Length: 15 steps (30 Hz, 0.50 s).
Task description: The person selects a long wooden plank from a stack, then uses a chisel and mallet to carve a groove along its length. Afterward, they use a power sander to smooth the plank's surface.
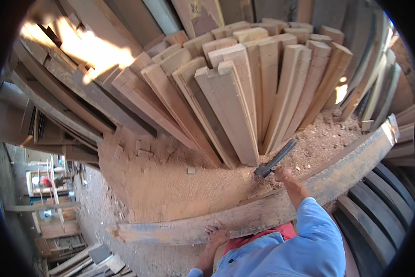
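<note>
My right hand (286, 177) is closed at the end of a dark, long, narrow tool (281, 156) with a blocky lower end. I cannot make out the tool's exact kind. It is held over wood shavings, just beyond a long, worn wooden beam (258, 213) that crosses in front of me. My left hand (218, 233) rests on the near side of this beam, fingers apart and holding nothing. The foot of a notched board (228, 111) stands close to the tool's blocky end.
Several upright boards (286, 92) lean in a fan beyond the shavings (179, 194). Dark curved-looking planks (378, 203) lie to the right. More long timbers (64, 92) lean at the left. Wood offcuts (92, 263) are piled at the lower left.
</note>
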Each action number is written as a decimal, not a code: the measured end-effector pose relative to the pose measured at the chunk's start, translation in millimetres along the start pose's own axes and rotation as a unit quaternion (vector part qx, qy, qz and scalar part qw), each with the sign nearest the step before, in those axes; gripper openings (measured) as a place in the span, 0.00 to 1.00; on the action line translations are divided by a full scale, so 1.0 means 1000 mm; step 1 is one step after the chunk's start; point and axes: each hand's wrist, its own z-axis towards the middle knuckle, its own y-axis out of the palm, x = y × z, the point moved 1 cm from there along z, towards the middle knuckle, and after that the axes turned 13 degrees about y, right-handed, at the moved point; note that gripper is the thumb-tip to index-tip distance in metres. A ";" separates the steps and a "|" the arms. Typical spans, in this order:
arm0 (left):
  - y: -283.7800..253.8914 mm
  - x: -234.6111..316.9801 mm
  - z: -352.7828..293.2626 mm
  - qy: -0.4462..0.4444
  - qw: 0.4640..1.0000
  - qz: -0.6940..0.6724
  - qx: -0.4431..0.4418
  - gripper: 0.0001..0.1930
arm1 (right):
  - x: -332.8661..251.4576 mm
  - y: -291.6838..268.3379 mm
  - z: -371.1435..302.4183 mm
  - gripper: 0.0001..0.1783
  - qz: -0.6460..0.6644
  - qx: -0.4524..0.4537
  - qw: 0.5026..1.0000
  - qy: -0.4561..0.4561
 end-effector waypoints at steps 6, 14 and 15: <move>-0.005 -0.026 0.010 0.081 0.994 0.076 -0.015 0.58 | -0.004 -0.068 -0.134 0.17 0.072 -0.021 0.990 0.116; 0.013 -0.057 0.031 0.138 0.979 0.147 -0.030 0.58 | -0.039 -0.007 -0.335 0.09 0.708 0.224 0.669 0.033; 0.014 -0.054 0.028 0.144 0.975 0.165 -0.037 0.58 | -0.051 0.025 -0.350 0.08 0.751 0.278 0.598 0.033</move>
